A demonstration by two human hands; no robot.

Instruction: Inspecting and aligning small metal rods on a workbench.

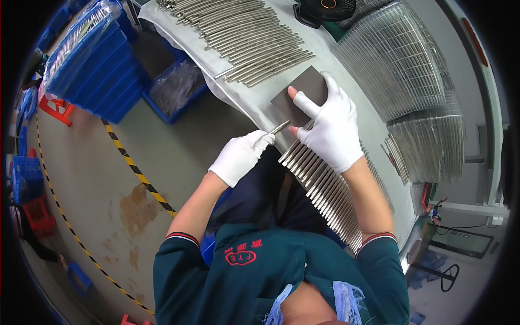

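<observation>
My left hand [240, 157], in a white glove, is closed round a short metal rod [279, 128] that points up and right past the table's near edge. My right hand [331, 125] is gloved too, with the tips of its thumb and index finger bare. Its fingers are spread over a dark grey flat block [299, 96] on the table, and its thumb tip lies close to the rod's end. Beside the right forearm, a row of metal rods [325, 189] lies side by side. A larger group of similar rods [249, 38] covers the table beyond the block.
Wire racks [390, 59] stand along the table's far right side. A black fan [327, 8] sits at the back. Stacked blue crates [100, 70] and a blue bin [176, 92] with plastic film are on the floor at left. Striped tape [130, 160] marks the floor.
</observation>
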